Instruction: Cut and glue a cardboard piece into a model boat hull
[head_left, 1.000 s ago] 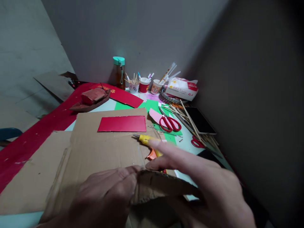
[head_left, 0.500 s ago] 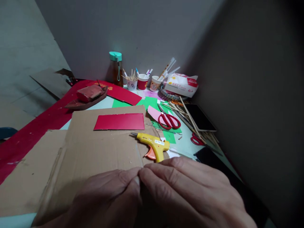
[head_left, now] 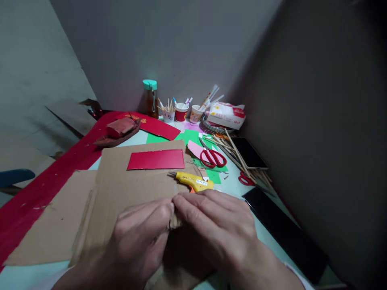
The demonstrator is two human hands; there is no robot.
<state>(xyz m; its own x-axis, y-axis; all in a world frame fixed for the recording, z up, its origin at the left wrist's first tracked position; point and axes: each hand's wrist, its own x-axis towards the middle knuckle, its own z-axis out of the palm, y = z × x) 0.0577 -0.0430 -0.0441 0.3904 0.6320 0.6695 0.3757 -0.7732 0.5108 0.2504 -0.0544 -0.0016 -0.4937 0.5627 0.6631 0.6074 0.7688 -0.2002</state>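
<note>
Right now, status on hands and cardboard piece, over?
Both shut: left hand and right hand pinch the cardboard piece. Held over the cardboard sheet. Yellow glue gun lies just past right hand.

The left hand and right hand, pinched together on a small brown cardboard scrap, fill the near edge. Ahead and left, a flat brown corrugated cardboard sheet lies bare up to a red paper rectangle. A yellow plastic glue gun lies just beyond the right fingertips. Rightward, red-handled scissors, thin wooden sticks and a black flat slab crowd the pale table before a dark wall.
</note>
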